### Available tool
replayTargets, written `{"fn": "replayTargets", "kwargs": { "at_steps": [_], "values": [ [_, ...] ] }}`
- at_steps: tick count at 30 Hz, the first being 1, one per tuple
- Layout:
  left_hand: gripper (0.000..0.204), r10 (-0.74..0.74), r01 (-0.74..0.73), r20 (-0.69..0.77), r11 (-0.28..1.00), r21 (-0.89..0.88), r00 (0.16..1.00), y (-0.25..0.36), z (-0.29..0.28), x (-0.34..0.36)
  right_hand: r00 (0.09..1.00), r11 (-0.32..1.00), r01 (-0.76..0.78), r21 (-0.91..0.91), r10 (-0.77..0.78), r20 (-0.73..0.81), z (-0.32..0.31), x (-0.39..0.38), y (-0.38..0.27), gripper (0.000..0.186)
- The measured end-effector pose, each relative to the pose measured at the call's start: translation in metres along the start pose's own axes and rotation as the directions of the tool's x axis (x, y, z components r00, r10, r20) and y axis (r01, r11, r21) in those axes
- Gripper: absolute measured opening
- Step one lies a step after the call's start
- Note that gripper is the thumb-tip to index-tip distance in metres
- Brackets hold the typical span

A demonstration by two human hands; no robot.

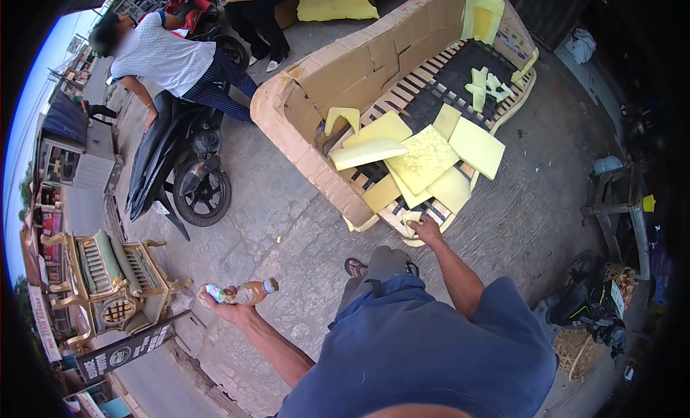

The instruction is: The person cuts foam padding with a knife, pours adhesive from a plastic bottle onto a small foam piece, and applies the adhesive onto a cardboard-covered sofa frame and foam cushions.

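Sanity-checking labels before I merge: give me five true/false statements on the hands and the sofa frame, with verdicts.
1. The left hand holds a clear bottle of amber liquid. True.

2. The right hand touches a small pale piece by the near end of the sofa frame. True.

3. The left hand is pressed against the sofa frame. False: it is apart from the frame, off to its left.

4. Several yellow foam slabs lie on the sofa frame. True.

5. The foam slabs cover the sofa frame's whole seat. False: dark webbing shows bare beyond them.
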State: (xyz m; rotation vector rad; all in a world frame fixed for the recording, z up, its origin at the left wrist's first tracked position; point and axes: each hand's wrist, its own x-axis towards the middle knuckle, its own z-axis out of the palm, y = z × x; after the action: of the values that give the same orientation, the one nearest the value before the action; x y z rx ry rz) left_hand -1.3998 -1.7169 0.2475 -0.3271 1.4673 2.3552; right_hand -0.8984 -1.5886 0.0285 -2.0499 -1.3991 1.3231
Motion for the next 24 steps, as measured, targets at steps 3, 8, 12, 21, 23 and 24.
{"fn": "replayTargets", "kwargs": {
  "at_steps": [3,8,12,21,23,24],
  "values": [
    [0.023,0.022,-0.024,0.065,0.999,0.028,0.998,-0.025,0.021,-0.027,0.973,0.978,-0.209,-0.018,0.206,-0.106,-0.045,0.004,0.086,0.043],
    [0.024,-0.080,0.079,0.144,0.997,0.016,0.986,-0.077,0.045,-0.078,0.942,0.965,-0.248,0.083,0.260,-0.213,-0.137,-0.032,0.212,0.040],
    [0.019,-0.115,0.120,0.266,0.993,-0.002,0.957,-0.140,0.095,-0.150,0.849,0.908,-0.402,0.115,0.417,-0.326,-0.217,-0.048,0.290,0.036],
    [0.023,-0.283,0.319,0.369,0.947,-0.039,0.885,-0.241,0.182,-0.328,0.777,0.824,-0.375,0.424,0.529,-0.342,-0.384,-0.062,0.314,0.036],
    [0.024,-0.257,0.307,0.420,0.950,-0.056,0.870,-0.259,0.188,-0.339,0.777,0.823,-0.369,0.431,0.528,-0.343,-0.416,-0.067,0.286,0.039],
    [0.025,-0.198,0.275,0.488,0.957,-0.090,0.850,-0.260,0.194,-0.352,0.779,0.830,-0.330,0.451,0.509,-0.367,-0.426,-0.070,0.287,0.037]
  ]
}}
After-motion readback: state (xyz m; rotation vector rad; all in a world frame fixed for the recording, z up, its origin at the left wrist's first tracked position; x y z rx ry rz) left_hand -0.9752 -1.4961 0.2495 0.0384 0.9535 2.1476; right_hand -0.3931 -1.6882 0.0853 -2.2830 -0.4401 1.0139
